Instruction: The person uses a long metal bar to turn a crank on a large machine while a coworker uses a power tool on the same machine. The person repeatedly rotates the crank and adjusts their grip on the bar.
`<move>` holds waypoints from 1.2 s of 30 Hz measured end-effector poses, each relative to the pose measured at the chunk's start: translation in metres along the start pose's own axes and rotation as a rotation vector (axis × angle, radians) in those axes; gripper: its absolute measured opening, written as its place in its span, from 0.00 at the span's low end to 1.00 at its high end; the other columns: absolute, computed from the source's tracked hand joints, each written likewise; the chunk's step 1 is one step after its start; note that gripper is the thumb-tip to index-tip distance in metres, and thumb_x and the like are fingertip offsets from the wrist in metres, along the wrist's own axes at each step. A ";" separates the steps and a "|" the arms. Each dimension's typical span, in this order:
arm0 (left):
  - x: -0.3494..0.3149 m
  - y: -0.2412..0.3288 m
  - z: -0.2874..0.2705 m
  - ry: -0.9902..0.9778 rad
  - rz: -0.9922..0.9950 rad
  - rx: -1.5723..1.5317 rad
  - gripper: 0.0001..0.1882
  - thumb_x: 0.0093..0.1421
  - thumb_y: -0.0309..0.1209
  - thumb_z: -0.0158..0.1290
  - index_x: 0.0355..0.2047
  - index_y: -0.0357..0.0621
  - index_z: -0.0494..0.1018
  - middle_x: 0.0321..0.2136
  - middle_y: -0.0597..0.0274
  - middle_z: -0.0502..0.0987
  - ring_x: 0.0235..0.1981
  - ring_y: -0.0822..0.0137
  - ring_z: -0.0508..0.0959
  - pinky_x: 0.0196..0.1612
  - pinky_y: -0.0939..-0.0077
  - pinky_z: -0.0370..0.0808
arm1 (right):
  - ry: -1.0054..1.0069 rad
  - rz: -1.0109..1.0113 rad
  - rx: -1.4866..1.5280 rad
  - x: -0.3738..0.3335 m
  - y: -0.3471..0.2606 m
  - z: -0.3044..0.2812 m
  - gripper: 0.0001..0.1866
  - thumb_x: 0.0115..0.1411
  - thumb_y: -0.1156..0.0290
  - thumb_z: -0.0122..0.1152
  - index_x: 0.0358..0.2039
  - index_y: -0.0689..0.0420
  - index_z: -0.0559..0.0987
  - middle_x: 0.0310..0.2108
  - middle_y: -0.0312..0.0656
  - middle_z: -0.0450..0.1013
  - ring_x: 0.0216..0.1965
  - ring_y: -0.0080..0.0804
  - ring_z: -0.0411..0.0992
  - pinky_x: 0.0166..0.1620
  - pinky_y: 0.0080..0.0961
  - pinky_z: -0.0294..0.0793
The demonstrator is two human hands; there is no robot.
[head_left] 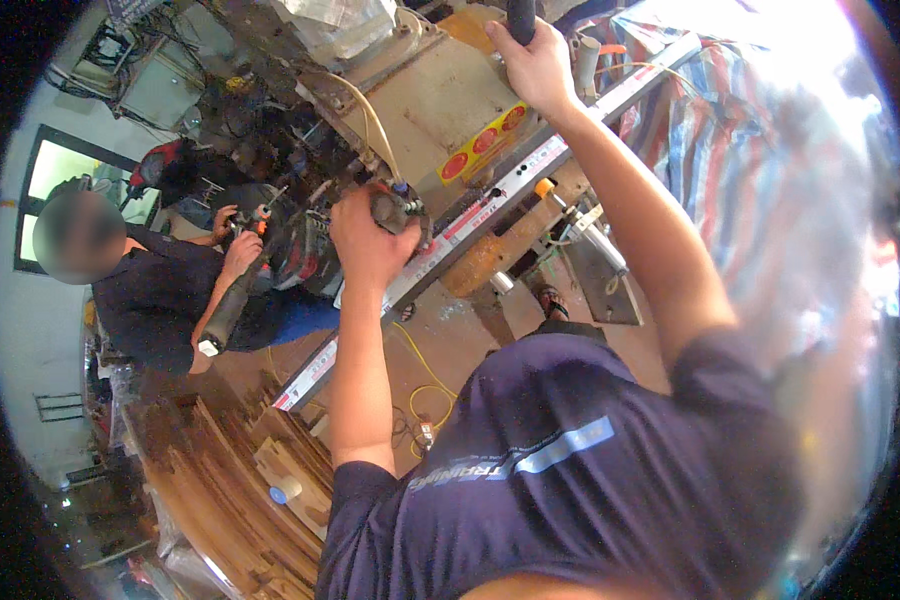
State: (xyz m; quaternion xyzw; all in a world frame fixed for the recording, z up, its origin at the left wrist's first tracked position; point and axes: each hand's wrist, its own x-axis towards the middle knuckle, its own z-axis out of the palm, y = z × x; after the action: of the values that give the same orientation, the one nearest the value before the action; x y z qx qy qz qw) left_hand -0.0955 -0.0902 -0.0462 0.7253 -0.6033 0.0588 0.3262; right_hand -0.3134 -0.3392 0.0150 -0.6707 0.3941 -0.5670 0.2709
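Note:
My right hand [542, 78] is closed around a black handle [521, 20] at the top of the view, with that arm stretched far forward. Closer in, my left hand [358, 238] has its fingers wrapped round a dark, rounded metal fitting [394, 210]; its exact kind is unclear. Both hands are at a beige machine [420, 95] that bears a yellow label with red ovals. A long metal rail [515, 185] with a printed strip runs diagonally along the machine's near side, beneath my forearms. From near the fitting a pale hose [375, 120] curves upward.
At the left a co-worker [185, 280] in dark clothes holds a tool with an orange part [262, 212]. Curved wooden pieces [220, 480] are stacked at lower left. A yellow cable [435, 385] lies on the floor. Striped plastic sheeting [750, 180] hangs at right.

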 end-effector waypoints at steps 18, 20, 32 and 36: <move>0.022 0.034 0.036 0.231 0.068 -0.394 0.59 0.69 0.73 0.49 0.78 0.30 0.54 0.73 0.34 0.63 0.75 0.41 0.63 0.76 0.50 0.59 | -0.040 0.527 0.493 -0.055 0.191 -0.152 0.15 0.75 0.58 0.65 0.51 0.55 0.82 0.39 0.32 0.78 0.36 0.18 0.75 0.39 0.20 0.73; 0.021 0.034 0.034 0.191 0.040 -0.399 0.59 0.71 0.72 0.48 0.79 0.30 0.51 0.74 0.35 0.61 0.75 0.44 0.63 0.76 0.51 0.58 | 0.145 0.678 0.345 -0.099 0.255 -0.181 0.13 0.74 0.59 0.67 0.46 0.56 0.83 0.29 0.31 0.75 0.22 0.16 0.66 0.23 0.21 0.62; 0.017 0.049 0.019 0.087 -0.093 -0.245 0.57 0.74 0.70 0.44 0.82 0.33 0.44 0.79 0.38 0.53 0.79 0.51 0.57 0.79 0.57 0.52 | -0.258 1.282 0.088 -0.330 0.400 -0.201 0.15 0.65 0.63 0.71 0.47 0.58 0.85 0.32 0.36 0.82 0.27 0.26 0.80 0.26 0.27 0.77; 0.011 0.049 0.020 0.064 -0.126 -0.310 0.56 0.75 0.69 0.43 0.81 0.31 0.44 0.79 0.37 0.54 0.78 0.51 0.58 0.79 0.57 0.53 | -0.203 1.328 0.194 -0.363 0.409 -0.181 0.17 0.64 0.62 0.72 0.47 0.60 0.89 0.32 0.39 0.84 0.29 0.27 0.81 0.33 0.31 0.82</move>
State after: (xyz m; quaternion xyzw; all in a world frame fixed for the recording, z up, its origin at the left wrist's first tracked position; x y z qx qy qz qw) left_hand -0.1437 -0.1135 -0.0364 0.7007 -0.5476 -0.0324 0.4562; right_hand -0.5971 -0.2430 -0.4767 -0.3091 0.6423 -0.2473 0.6563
